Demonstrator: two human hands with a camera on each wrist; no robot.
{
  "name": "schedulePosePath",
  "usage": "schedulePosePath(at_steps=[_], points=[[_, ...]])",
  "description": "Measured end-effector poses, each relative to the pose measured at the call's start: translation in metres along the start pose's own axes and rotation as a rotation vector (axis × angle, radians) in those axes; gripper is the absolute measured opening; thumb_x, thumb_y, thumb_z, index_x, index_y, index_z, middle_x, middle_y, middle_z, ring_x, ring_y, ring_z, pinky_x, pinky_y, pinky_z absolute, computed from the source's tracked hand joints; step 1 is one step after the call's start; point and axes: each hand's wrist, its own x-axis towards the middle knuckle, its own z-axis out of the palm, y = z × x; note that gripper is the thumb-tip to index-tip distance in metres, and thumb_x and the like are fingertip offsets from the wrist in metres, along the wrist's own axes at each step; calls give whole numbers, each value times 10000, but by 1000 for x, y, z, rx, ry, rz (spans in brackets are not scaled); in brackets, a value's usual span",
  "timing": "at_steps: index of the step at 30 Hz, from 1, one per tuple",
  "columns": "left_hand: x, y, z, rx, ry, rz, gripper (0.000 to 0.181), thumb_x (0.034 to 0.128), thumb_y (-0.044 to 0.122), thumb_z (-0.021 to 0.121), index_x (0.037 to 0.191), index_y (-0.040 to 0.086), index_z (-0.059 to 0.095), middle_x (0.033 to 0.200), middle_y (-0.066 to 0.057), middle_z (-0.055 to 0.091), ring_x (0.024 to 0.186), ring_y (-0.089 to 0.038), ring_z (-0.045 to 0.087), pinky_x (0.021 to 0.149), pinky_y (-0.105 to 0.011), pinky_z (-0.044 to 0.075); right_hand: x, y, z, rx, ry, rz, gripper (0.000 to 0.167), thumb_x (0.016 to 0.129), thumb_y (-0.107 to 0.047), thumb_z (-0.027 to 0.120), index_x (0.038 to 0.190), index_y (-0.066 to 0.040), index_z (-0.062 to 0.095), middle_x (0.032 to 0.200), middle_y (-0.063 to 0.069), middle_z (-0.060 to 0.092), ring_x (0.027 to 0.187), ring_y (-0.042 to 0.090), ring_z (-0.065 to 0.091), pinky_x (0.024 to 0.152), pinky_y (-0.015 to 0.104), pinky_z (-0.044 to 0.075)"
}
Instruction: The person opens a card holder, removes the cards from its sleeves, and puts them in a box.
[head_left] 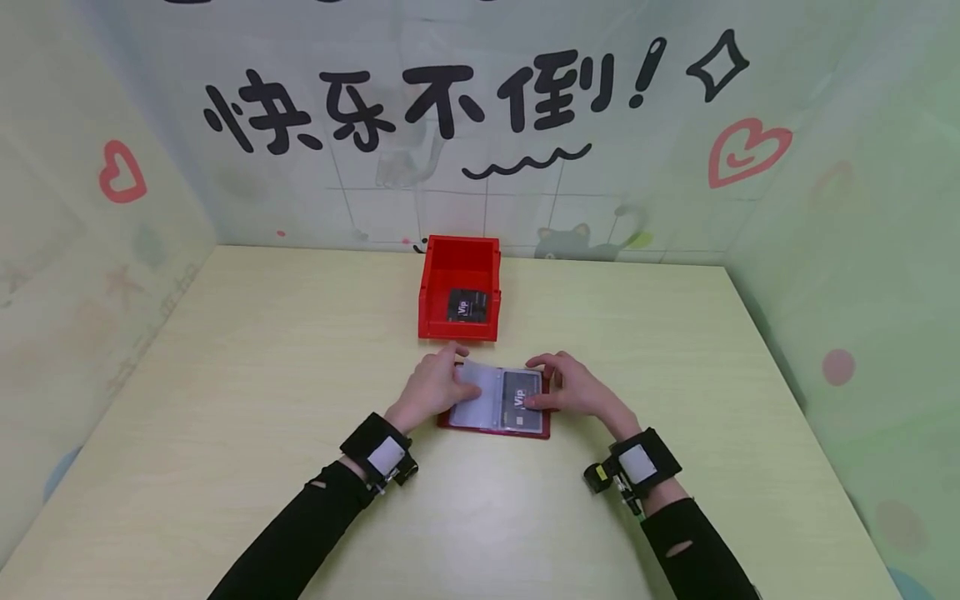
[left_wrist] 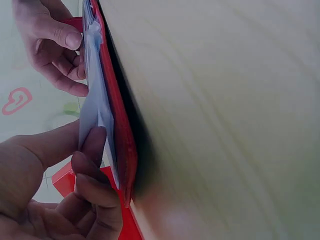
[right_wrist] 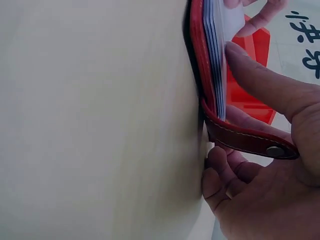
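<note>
A red card holder (head_left: 491,431) with clear sleeve pages lies open on the table. Its right-hand page shows a black card (head_left: 519,417) marked "Vip". At the left side, my left hand (head_left: 431,389) pinches a translucent sleeve page (left_wrist: 95,102), lifting it slightly from the stack. My right hand (head_left: 577,387) grips the holder's right edge, thumb on the pages and the other fingers curled by the edge. In the right wrist view, a stitched red strap (right_wrist: 245,138) with a metal snap sticks out between thumb and fingers.
Just beyond the holder stands a red bin (head_left: 457,329) holding a black "Vip" card (head_left: 467,306). A printed curtain (head_left: 360,200) closes off the back of the pale wooden table (head_left: 300,333), with more curtain at both sides.
</note>
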Motion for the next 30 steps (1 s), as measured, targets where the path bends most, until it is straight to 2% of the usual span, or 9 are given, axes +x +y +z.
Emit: schedulePosePath(at_steps=[4,6,10,14,18,21,24,30], points=[[-1,1,1,67,5,9,604,855,195,802,1368,61,513,968,-104,636,882,-227,578,686,-291,496,1,-1,-1,5,-17,24,572,817,-276,833,1310,-90,609,1068,139,544,1012,261,506,767,296,420],[-1,2,2,109,17,25,591,851,196,807,1351,66,521,1000,-97,623,913,-222,569,728,-308,502,1,-2,-1,5,-18,27,558,815,-265,836,1291,-80,611,1057,140,549,1009,263,512,762,296,427],[-1,4,5,160,31,112,495,847,135,802,1281,71,571,1125,-104,581,1041,-229,544,876,-362,536,1,-3,0,13,-6,35,543,814,-241,839,1272,-69,601,1031,127,554,988,252,517,752,289,432],[0,6,9,139,-57,226,357,875,1,716,1216,66,635,1210,-102,569,1130,-238,524,1021,-402,513,2,-2,3,36,12,26,521,813,-212,843,1243,-64,588,996,119,550,948,242,519,727,284,429],[2,7,11,133,-152,293,303,882,-63,647,1162,48,680,1193,-103,605,1100,-240,549,1044,-414,503,3,-2,4,62,21,9,503,807,-192,848,1212,-61,581,971,125,548,916,242,519,707,280,422],[4,7,12,168,-165,301,257,894,-22,656,1138,48,699,1146,-95,620,1046,-225,559,1010,-398,510,2,-2,5,70,21,13,501,802,-188,852,1205,-66,581,969,125,548,910,240,517,707,280,417],[6,6,13,182,-149,293,212,912,56,690,1124,53,703,1076,-82,625,985,-204,558,956,-371,512,2,-2,3,65,23,17,510,801,-186,852,1212,-61,578,975,130,545,907,240,513,705,284,413],[9,6,16,149,-145,249,232,922,143,720,1135,62,673,968,-59,599,925,-179,533,852,-311,478,1,-2,3,61,23,8,516,806,-187,848,1220,-50,573,980,130,536,921,244,504,712,287,400]])
